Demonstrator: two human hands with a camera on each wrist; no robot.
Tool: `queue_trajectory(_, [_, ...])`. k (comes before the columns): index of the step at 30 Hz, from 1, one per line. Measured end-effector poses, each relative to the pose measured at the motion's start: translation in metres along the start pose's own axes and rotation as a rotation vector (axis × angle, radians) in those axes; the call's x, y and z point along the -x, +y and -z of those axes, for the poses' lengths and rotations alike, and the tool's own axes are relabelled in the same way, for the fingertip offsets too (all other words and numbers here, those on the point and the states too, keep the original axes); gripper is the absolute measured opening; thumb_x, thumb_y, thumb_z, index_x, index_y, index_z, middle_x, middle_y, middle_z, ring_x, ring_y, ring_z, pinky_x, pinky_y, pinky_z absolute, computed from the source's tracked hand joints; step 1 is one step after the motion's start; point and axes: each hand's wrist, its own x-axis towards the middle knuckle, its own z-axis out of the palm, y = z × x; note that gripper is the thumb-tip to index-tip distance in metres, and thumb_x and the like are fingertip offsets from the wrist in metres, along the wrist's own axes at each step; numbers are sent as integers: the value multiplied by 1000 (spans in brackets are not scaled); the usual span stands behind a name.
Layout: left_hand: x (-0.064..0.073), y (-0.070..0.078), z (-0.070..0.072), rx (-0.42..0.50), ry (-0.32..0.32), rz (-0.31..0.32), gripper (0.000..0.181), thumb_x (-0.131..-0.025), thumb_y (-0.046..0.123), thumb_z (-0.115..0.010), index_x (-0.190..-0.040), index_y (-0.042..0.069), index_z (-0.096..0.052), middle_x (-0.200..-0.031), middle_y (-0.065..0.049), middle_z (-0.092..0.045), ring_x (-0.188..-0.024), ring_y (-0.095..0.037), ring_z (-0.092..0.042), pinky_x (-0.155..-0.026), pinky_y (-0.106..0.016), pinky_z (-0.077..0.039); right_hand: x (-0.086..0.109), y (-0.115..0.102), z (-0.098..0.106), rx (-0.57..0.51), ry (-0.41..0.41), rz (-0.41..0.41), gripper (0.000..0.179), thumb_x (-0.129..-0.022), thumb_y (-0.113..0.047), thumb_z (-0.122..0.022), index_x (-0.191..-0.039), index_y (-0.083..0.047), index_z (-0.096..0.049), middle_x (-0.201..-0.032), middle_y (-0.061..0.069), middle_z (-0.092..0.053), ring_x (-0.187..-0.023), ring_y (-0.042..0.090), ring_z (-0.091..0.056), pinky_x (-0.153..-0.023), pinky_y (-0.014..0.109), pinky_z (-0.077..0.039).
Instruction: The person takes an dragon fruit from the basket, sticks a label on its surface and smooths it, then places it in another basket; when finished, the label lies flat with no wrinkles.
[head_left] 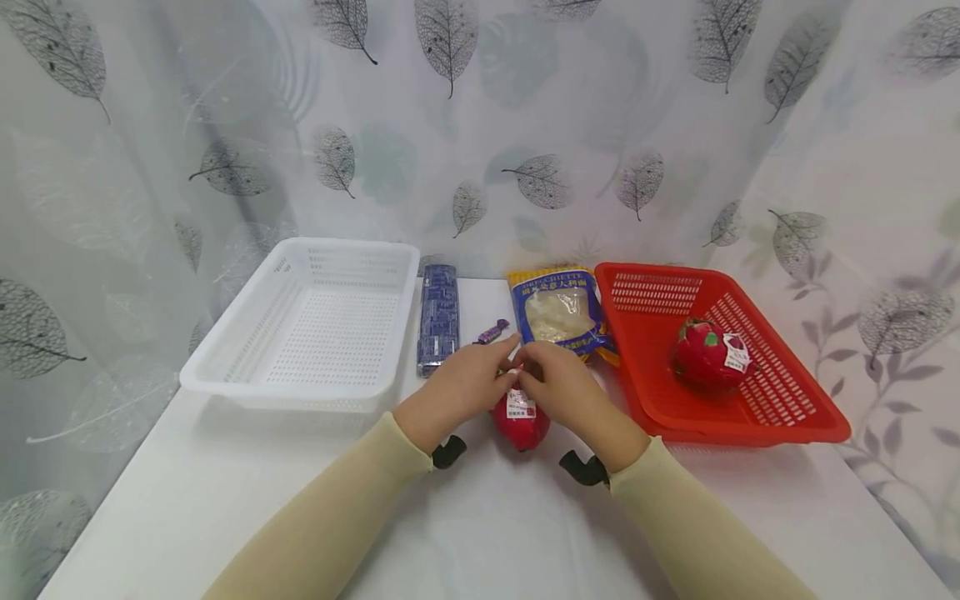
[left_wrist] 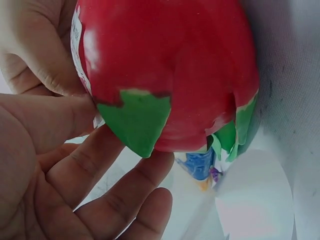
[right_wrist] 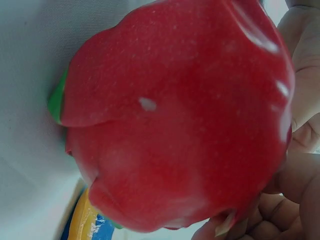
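Observation:
A red dragon fruit (head_left: 522,432) with green scale tips lies on the white table between both hands, a white label (head_left: 520,406) on its upper side. My left hand (head_left: 467,381) has its thumb and index fingertip together at the label's edge, its other fingers (left_wrist: 122,200) loosely bent beside the fruit. From the other side, my right hand (head_left: 567,390) meets it with curled fingers, thumb and index at the label. In the right wrist view, the dragon fruit (right_wrist: 175,120) hides most of that hand's grip.
A white plastic basket (head_left: 300,392) stands at left, beside a dark blue packet (head_left: 438,321). Behind the hands lie a purple wrapped candy (head_left: 492,332) and a blue-and-yellow orecchiette bag (head_left: 558,312). At right, a red basket (head_left: 637,367) holds another labelled dragon fruit (head_left: 703,354).

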Motion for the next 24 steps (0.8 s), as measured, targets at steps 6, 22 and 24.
queue_trajectory(6, [-2, -1, 0, -41, 51, -15, 54, -106, 26, -66, -158, 23, -53, -114, -2, -80, -89, -19, -66, -74, -31, -56, -4, 0, -2, -20, 21, -2, 11, -100, -15, -72, -111, -12, -72, -96, 4, -73, -86, 20, -65, -79, 36, -64])
queue_trajectory(22, [-7, -4, -2, -29, 100, 11, 21, -102, 21, -69, -122, 26, -76, -80, 7, -69, -74, -15, -61, -63, -29, -48, -15, 7, -1, -87, -60, -101, 9, -102, -20, -71, -108, -14, -71, -96, 6, -72, -88, 23, -65, -72, 32, -63])
queue_trajectory(24, [-7, -6, -1, -12, 92, 9, 24, -103, 23, -69, -126, 26, -76, -84, 6, -72, -76, -15, -62, -65, -29, -50, -15, 7, -2, -89, -64, -102, 8, -103, -20, -70, -108, -14, -71, -95, 5, -71, -88, 23, -64, -71, 31, -62])
